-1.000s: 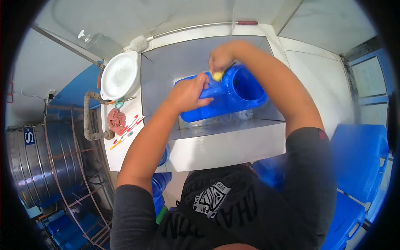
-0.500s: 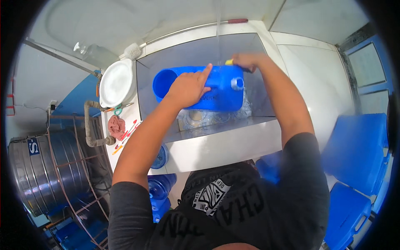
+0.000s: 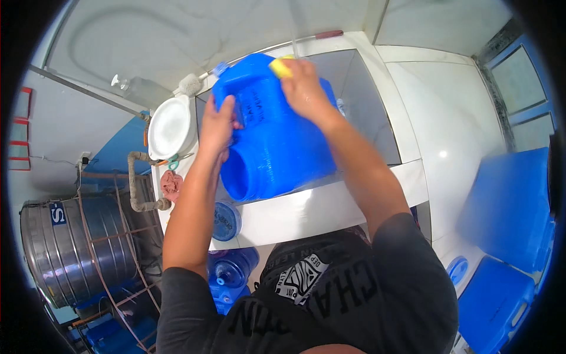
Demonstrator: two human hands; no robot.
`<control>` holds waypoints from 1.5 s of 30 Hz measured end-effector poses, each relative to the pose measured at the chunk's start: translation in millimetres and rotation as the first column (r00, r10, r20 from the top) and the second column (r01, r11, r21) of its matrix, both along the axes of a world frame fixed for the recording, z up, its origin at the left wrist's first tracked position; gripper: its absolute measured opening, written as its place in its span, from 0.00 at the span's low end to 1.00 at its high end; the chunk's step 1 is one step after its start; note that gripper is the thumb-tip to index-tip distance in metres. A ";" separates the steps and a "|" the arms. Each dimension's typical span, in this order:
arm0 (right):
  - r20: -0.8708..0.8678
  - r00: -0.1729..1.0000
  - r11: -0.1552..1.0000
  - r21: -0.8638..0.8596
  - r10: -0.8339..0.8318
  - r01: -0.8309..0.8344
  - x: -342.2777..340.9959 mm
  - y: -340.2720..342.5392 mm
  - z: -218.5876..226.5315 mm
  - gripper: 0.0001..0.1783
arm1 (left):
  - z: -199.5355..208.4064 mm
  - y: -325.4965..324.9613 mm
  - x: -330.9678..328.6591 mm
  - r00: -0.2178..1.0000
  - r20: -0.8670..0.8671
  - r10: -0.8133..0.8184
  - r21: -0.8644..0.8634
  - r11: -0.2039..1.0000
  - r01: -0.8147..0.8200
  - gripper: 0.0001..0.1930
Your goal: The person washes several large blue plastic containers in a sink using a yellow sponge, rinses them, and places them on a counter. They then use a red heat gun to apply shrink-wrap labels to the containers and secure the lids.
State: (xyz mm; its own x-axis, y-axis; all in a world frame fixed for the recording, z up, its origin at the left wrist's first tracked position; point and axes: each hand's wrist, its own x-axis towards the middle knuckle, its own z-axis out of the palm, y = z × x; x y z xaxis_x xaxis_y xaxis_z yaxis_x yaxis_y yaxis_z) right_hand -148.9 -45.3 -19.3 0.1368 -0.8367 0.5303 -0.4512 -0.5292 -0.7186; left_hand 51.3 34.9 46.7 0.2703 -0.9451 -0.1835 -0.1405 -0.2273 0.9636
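Observation:
A big blue plastic water container lies tilted over the grey sink, its round wide mouth facing lower left and a small capped spout at its far left corner. My left hand is closed round the container's handle at its left side, the thumb showing on top and the other fingers partly hidden. In my right hand is a yellow sponge, pressed against the container's upper side. Most of the sink floor is hidden beneath the container.
Left of the sink stand a white basin, a pink cloth, green-handled scissors and a soap bottle. A long-handled brush lies behind. A blue round jug is near the counter front; blue containers stand at right.
The container has been turned, its spout swinging from right to far left, and raised toward me. My left hand has shifted onto its handle; my right hand brought the sponge leftward onto its upper side.

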 end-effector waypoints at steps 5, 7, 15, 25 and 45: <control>-0.142 0.989 0.966 -0.247 0.043 -0.077 -19.4 71.1 13.7 0.19 | 31.6 72.4 55.8 0.937 -0.303 0.174 0.082 0.984 -0.157 0.14; -0.156 0.987 0.998 -0.044 -0.043 0.037 -50.1 23.6 -17.5 0.16 | 41.1 83.5 53.0 0.931 -0.312 0.188 0.042 0.982 -0.184 0.15; -0.084 0.925 0.917 -0.131 0.370 -0.378 29.6 143.6 66.0 0.19 | 38.6 109.2 76.1 0.879 -0.346 0.328 0.066 0.943 -0.326 0.14; -0.226 0.971 0.990 -0.103 0.074 -0.099 25.6 92.6 42.4 0.19 | 32.8 138.2 96.1 0.833 -0.447 0.327 0.046 0.938 -0.344 0.11; -0.219 0.884 0.909 0.164 0.412 -0.383 194.1 -59.9 119.9 0.25 | 10.3 76.4 17.4 0.910 -0.346 0.228 -0.139 0.947 -0.290 0.32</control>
